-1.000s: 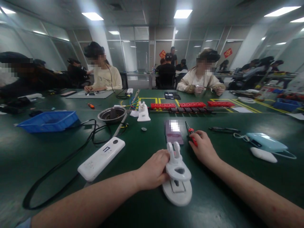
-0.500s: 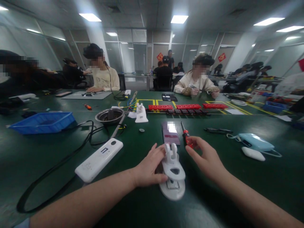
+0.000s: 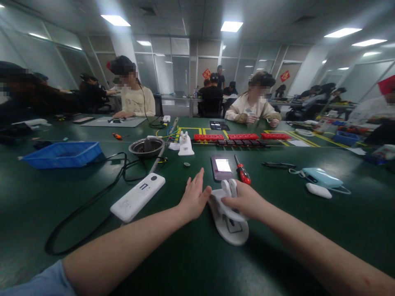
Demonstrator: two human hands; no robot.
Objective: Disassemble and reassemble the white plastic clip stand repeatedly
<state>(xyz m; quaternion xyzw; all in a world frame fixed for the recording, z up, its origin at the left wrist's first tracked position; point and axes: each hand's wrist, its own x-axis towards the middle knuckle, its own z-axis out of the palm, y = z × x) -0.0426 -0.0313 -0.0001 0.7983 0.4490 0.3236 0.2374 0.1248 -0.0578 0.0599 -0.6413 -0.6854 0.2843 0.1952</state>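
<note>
In the head view a white plastic stand [image 3: 236,235], with an oval base and two upright prongs, is tilted a little near the middle front of the table. My right hand [image 3: 251,200] grips its upper part from the right, with the thumb across it; the other fingers are partly hidden. My left hand [image 3: 194,198], fingers outstretched, is open just left of the stand; whether its thumb touches it I cannot tell. A red-and-black screwdriver [image 3: 243,174] lies beyond my right hand, beside a phone [image 3: 218,172] with a lit screen.
To the left lie a white power bank-like box [image 3: 138,198], a black cable [image 3: 82,199], a blue tray [image 3: 63,160] and a metal bowl [image 3: 146,149]. Another white stand [image 3: 185,146] is farther back, near red strips [image 3: 243,137]. Pliers [image 3: 279,165] and a light-blue device [image 3: 322,177] lie right.
My right hand has moved from the screwdriver to the white stand and closed on it. My left hand has let go and shifted left. The stand has turned slightly.
</note>
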